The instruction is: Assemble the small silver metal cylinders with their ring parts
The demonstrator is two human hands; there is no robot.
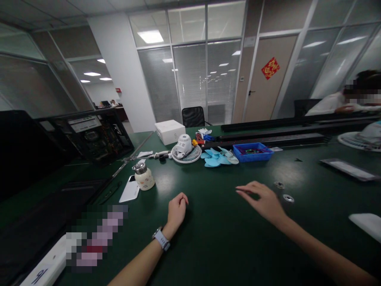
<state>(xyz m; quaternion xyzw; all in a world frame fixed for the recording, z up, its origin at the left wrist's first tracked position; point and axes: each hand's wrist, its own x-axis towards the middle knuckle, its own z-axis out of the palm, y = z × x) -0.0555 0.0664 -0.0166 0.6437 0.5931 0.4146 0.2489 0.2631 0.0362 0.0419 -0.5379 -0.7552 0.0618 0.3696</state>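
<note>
My left hand (177, 210) rests on the green table (208, 242) with its fingers curled in. Nothing shows in it, and a watch (161, 239) is on that wrist. My right hand (262, 200) is raised over the table, thumb and forefinger pinched together. A tiny dark sliver shows at those fingertips, too small to name. Two small round metal parts (288, 198) (279, 185) lie beside the right hand. Beyond both hands are light-blue fan blades (218, 157) in a heap and a white fan head (183, 146) on its round grille.
A cream bottle (145, 177) and a white phone-like slab (129, 190) stand left. Further back are a white box (169, 132) and a blue tray (253, 153) of small parts. Long black bars (285, 139) run along the back right. A person (333, 103) sits far right.
</note>
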